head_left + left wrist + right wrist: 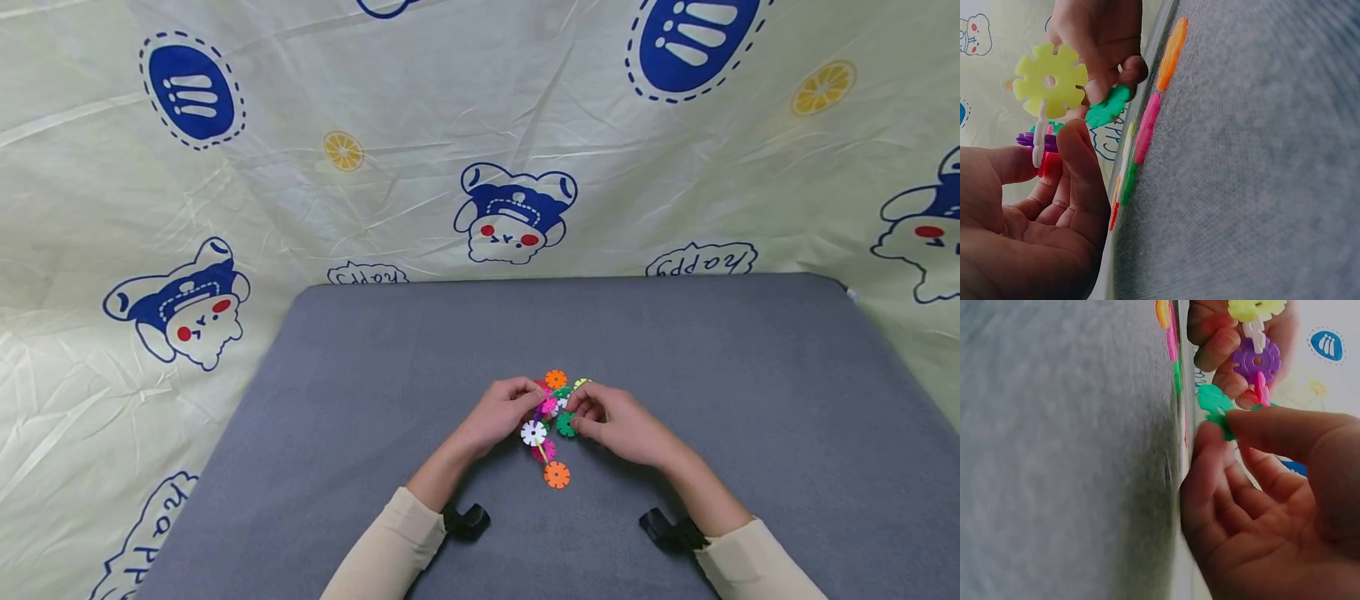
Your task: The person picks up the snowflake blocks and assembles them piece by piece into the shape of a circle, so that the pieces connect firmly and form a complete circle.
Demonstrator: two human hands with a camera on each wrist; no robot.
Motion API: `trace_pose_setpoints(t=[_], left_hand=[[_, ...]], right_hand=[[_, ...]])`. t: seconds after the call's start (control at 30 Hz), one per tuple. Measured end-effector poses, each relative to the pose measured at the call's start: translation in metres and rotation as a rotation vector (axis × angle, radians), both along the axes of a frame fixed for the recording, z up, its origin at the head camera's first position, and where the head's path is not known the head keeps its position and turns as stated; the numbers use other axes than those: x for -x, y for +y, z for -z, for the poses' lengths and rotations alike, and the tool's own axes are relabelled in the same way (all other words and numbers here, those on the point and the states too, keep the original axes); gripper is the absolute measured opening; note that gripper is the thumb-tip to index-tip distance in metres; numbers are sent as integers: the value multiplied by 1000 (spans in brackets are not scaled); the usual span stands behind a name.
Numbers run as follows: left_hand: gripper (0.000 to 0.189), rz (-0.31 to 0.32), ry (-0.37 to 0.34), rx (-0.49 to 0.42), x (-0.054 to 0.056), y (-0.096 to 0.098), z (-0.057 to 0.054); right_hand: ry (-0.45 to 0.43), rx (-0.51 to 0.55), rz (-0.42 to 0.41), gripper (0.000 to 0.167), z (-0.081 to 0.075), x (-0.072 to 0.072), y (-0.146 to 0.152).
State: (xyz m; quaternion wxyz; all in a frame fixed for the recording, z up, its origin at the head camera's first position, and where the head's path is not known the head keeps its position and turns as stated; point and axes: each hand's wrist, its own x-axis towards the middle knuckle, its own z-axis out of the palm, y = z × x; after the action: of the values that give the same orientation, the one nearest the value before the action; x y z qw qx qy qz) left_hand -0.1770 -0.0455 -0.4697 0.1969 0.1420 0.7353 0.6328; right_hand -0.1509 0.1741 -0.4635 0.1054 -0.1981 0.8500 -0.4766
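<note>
Above the table, my left hand [502, 414] grips a joined string of notched plastic snowflake discs. The string includes a yellow disc [1050, 78], a white disc [1039, 140] set edge-on, a purple disc [1257, 362] and a pink disc [1263, 389]. Close by on the right, my right hand [622, 423] pinches a green snowflake disc [1213, 400] between thumb and forefinger. In the left wrist view that green disc [1108, 107] appears beside the string. Fingers hide part of the string, so whether the green disc touches it I cannot tell.
Loose discs lie on the grey table [375, 358] under and around the hands. Among them are an orange disc [557, 475] nearest the body, a pink disc [547, 451] and another orange disc [556, 380] farther back. A patterned cloth [420, 100] hangs behind the table.
</note>
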Motion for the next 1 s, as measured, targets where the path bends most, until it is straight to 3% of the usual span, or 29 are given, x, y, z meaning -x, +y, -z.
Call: trace_pose_setpoints(t=[0.33,0.77,1.0], left_hand=[[20,7,1,12,-1,0,0],[19,22,9,14,0,0,0],[19,50,30,32,0,0,0]], right_hand=[[-109,180,180,19,-7,3,9],[-43,237,291,24,-8,5,13],[-47,265,302,27,-8,4,11]])
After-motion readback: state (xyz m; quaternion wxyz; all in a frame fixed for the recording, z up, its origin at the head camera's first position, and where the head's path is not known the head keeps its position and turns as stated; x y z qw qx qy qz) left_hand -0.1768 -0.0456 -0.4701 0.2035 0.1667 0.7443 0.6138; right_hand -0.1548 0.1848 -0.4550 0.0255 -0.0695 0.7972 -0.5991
